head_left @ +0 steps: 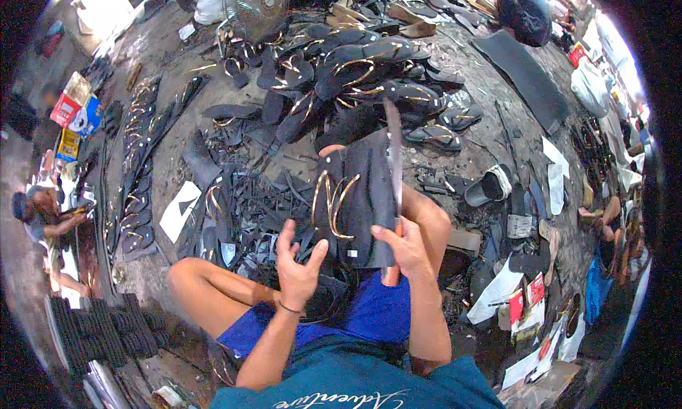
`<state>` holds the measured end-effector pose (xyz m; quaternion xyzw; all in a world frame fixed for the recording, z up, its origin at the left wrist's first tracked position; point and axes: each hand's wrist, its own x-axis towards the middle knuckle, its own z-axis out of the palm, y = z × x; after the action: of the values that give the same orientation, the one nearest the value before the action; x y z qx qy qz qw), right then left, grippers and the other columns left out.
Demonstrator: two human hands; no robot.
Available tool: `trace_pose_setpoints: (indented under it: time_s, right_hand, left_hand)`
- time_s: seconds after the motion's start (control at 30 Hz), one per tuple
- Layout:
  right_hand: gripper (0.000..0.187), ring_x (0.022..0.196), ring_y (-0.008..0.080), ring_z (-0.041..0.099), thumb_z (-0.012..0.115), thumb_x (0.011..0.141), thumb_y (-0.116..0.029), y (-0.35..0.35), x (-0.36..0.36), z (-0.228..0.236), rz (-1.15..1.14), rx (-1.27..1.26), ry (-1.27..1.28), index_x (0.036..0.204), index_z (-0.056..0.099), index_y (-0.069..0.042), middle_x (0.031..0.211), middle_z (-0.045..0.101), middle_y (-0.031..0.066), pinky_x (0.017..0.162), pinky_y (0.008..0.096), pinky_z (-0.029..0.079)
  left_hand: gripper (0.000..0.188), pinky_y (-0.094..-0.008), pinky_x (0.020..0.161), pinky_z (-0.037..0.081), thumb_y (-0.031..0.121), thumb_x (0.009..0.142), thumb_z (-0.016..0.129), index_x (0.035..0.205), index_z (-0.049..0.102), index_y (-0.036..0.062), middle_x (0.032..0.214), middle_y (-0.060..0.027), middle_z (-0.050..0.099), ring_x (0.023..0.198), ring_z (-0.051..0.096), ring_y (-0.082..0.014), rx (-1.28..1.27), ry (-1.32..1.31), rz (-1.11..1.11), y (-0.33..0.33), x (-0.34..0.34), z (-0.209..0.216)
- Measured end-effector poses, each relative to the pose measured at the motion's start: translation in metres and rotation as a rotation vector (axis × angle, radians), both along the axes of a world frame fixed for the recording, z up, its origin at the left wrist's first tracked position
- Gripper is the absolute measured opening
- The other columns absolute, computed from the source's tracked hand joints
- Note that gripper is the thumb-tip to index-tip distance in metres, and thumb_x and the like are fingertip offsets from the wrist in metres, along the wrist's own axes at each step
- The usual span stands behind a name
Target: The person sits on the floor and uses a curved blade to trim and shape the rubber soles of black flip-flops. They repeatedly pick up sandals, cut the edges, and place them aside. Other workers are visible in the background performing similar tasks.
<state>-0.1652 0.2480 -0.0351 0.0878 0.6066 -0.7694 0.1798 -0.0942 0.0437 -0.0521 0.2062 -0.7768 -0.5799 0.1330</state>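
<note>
My right hand (pixel 408 251) is closed round the orange-brown handle of a long knife (pixel 395 150), whose blade points away from me. Its thumb lies over the edge of a black sole sheet (pixel 366 228) with gold-edged sandal straps (pixel 344 204) fixed to it. The sheet stands above my lap between my bent legs, close beside the blade. What bears its weight cannot be made out. Just left of the sheet's near corner, my left hand (pixel 297 270) is held up with fingers apart, holding nothing.
Black sandals with gold trim are heaped (pixel 348 72) ahead, near a fan (pixel 257 8). Dark offcuts (pixel 266 214) litter the floor before me. Black strips are stacked (pixel 106 331) at lower left. A slipper (pixel 487 187) lies at right. Another person (pixel 46 217) sits far left.
</note>
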Motion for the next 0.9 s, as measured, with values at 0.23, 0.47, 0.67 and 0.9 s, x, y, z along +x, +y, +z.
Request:
trace_pose_setpoints:
  time_s: [0.23,0.47,0.67,0.9]
  right_hand:
    - [0.029,0.081,0.0155,0.067,0.076,0.083,-0.014,0.035,0.001,-0.006,0.078,-0.302,-0.121,0.107,0.065,-0.002,0.096,0.071,0.0056,0.075,0.0328,0.056]
    - [0.034,0.068,0.0132,0.065,0.068,0.092,-0.028,0.046,-0.018,0.037,-0.250,0.707,0.286,0.111,0.063,0.000,0.085,0.069,0.0033,0.064,0.0299,0.053]
    - [0.043,0.062,0.0136,0.062,0.059,0.098,-0.021,0.039,0.079,0.072,-0.245,0.215,0.112,0.132,0.045,0.001,0.079,0.064,0.0090,0.055,0.0299,0.053]
    - [0.033,0.077,0.0416,0.068,0.058,0.098,-0.024,-0.005,0.146,0.031,0.057,0.603,0.048,0.120,0.049,-0.001,0.082,0.067,0.0228,0.066,0.0462,0.053]
  left_hand:
    - [0.069,-0.0319,0.092,0.050,0.025,0.073,0.089,0.123,0.052,-0.0050,0.115,-0.0131,0.066,0.100,0.064,-0.0179,0.316,-0.176,-0.168,-0.009,-0.034,0.048]
    - [0.026,-0.0270,0.078,0.050,0.018,0.090,0.072,0.107,0.065,0.0005,0.098,-0.0038,0.069,0.084,0.062,-0.0112,0.447,-0.147,-0.092,-0.002,-0.079,0.029]
    - [0.025,-0.0317,0.071,0.053,0.023,0.095,0.064,0.107,0.066,0.0006,0.096,-0.0052,0.069,0.081,0.066,-0.0157,0.724,-0.321,-0.229,0.019,-0.116,0.012]
    - [0.031,-0.0368,0.069,0.058,0.030,0.094,0.064,0.098,0.069,0.0005,0.087,-0.0089,0.072,0.070,0.070,-0.0219,0.693,-0.583,-0.233,0.005,-0.132,-0.017]
